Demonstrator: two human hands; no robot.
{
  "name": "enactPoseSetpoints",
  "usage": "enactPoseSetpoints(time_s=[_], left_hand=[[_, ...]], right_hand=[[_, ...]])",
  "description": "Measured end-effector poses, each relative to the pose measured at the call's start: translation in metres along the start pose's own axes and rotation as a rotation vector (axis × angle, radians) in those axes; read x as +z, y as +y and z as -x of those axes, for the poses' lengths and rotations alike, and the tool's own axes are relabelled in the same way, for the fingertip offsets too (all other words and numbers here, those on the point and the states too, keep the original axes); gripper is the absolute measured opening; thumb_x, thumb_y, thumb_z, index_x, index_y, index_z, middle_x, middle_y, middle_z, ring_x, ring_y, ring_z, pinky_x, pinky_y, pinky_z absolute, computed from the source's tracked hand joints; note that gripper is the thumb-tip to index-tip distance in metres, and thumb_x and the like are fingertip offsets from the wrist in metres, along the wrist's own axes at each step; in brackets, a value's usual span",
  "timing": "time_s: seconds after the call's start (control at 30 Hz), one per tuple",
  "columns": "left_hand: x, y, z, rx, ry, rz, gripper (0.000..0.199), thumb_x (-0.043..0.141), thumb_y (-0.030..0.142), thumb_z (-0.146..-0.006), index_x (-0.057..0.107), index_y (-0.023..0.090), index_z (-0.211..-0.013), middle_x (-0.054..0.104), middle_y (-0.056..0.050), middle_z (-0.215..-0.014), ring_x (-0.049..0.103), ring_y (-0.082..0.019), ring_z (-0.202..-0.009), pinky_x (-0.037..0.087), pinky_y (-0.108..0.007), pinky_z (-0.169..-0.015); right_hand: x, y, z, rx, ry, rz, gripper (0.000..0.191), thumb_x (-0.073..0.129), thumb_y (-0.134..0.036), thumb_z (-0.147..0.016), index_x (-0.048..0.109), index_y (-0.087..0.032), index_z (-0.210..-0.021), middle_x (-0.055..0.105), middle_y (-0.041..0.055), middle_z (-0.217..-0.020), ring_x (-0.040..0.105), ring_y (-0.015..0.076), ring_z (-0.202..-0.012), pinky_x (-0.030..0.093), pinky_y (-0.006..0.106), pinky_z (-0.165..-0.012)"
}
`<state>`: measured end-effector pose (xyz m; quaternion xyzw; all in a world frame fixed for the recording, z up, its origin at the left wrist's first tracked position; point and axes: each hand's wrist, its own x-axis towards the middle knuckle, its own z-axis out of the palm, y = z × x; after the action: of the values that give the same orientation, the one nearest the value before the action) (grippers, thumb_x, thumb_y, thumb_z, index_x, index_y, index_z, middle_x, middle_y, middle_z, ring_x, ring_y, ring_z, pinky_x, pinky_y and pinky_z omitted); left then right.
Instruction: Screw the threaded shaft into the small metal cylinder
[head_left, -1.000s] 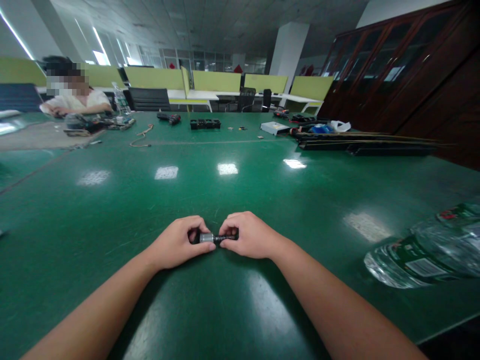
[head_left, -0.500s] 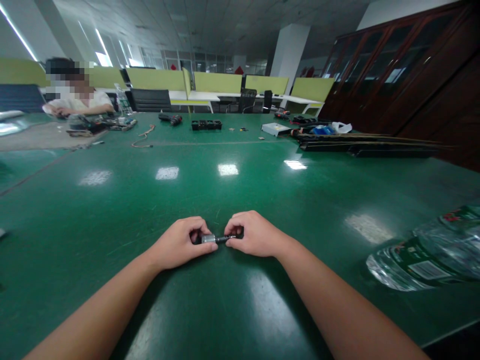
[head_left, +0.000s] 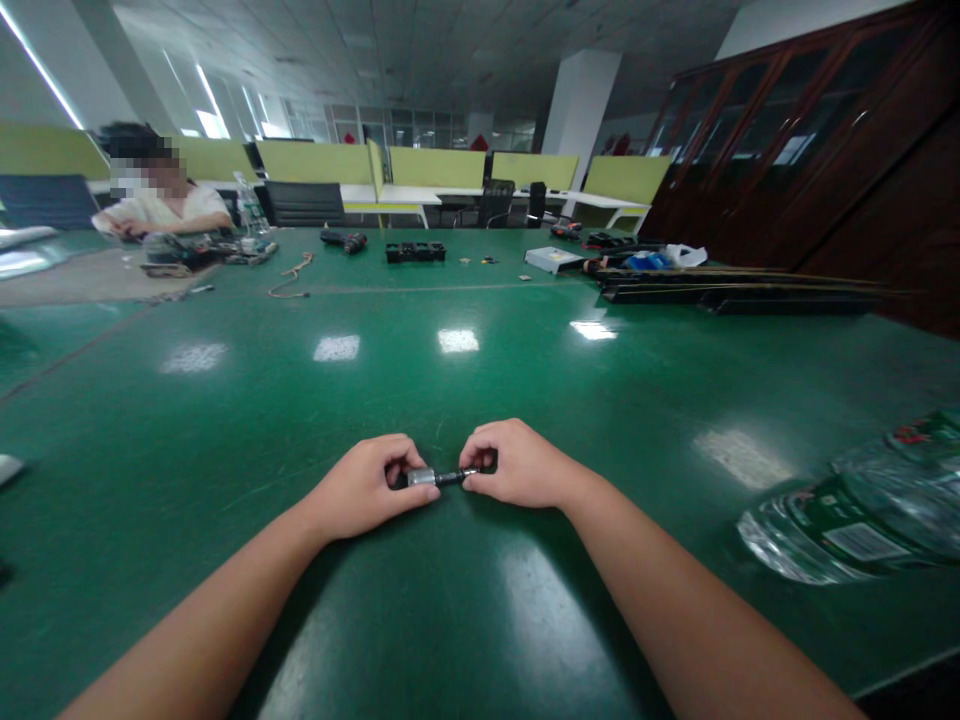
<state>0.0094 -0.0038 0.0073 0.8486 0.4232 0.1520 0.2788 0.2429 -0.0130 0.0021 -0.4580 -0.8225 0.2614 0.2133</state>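
Note:
My left hand [head_left: 373,485] is closed around a small silver cylinder [head_left: 421,477], thumb in front and fingers behind. From the cylinder's right end runs a thin dark rod [head_left: 448,478]. My right hand [head_left: 517,466] pinches the rod's far end between thumb and fingers. Both hands rest low over the green table [head_left: 420,600], a short gap apart. My fingers hide the cylinder's left end and the rod's tip, and I cannot tell how the two parts join.
A large clear water bottle [head_left: 862,520] lies on its side at the right. Across the table are a power drill [head_left: 343,240], a black block [head_left: 415,252], a silver box [head_left: 553,260] and long dark strips [head_left: 750,290]. A person [head_left: 169,205] sits at the far left.
My right hand has moved slightly right, away from my left, and a little more of the dark rod shows between them. My left hand keeps its hold on the cylinder.

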Motion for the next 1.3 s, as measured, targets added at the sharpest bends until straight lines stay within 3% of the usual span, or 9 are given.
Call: enactPoseSetpoints(time_s=[0.2,0.33,0.67,0.87,1.3], left_hand=[[0.0,0.0,0.0,-0.011,-0.003,-0.002,0.03,0.067,0.047,-0.079,0.065,0.017,-0.082,0.057,0.001,-0.07,0.051,-0.014,-0.063,0.035,-0.023,-0.056],[0.002,-0.003,0.001,-0.012,0.001,0.004,0.031,0.067,0.048,-0.078,0.065,0.018,-0.083,0.057,0.001,-0.07,0.051,-0.014,-0.062,0.035,-0.023,-0.056],[0.002,-0.003,0.0,0.003,0.008,-0.004,0.03,0.068,0.046,-0.078,0.065,0.017,-0.085,0.054,0.002,-0.068,0.05,-0.014,-0.063,0.033,-0.023,-0.056],[0.003,-0.005,0.0,0.008,0.023,0.009,0.029,0.071,0.044,-0.075,0.065,0.018,-0.086,0.054,0.003,-0.069,0.049,-0.014,-0.063,0.033,-0.022,-0.056],[0.004,-0.006,-0.002,-0.011,0.039,0.0,0.028,0.071,0.043,-0.075,0.065,0.018,-0.089,0.053,0.003,-0.068,0.05,-0.014,-0.061,0.034,-0.023,-0.056]], right_hand=[[-0.015,0.011,0.003,0.105,-0.037,0.021,0.012,0.073,-0.018,-0.069,0.073,-0.017,-0.08,0.067,0.0007,-0.073,0.058,0.0116,-0.064,0.041,0.023,-0.059],[-0.018,0.014,0.004,0.099,-0.056,0.004,0.012,0.073,-0.02,-0.069,0.074,-0.017,-0.081,0.066,0.0004,-0.073,0.058,0.0116,-0.064,0.041,0.023,-0.058],[-0.001,0.002,-0.001,-0.005,-0.038,-0.079,0.013,0.075,-0.022,-0.072,0.075,-0.017,-0.084,0.066,0.0008,-0.076,0.057,0.0107,-0.066,0.042,0.023,-0.061],[0.018,-0.003,-0.007,0.039,0.027,-0.265,0.024,0.076,-0.018,-0.069,0.072,-0.016,-0.093,0.065,-0.0006,-0.074,0.057,0.0102,-0.065,0.045,0.022,-0.063],[0.018,-0.003,-0.009,-0.014,0.013,-0.211,0.019,0.073,-0.013,-0.066,0.071,-0.016,-0.085,0.063,-0.0015,-0.072,0.055,0.0102,-0.065,0.043,0.022,-0.062]])
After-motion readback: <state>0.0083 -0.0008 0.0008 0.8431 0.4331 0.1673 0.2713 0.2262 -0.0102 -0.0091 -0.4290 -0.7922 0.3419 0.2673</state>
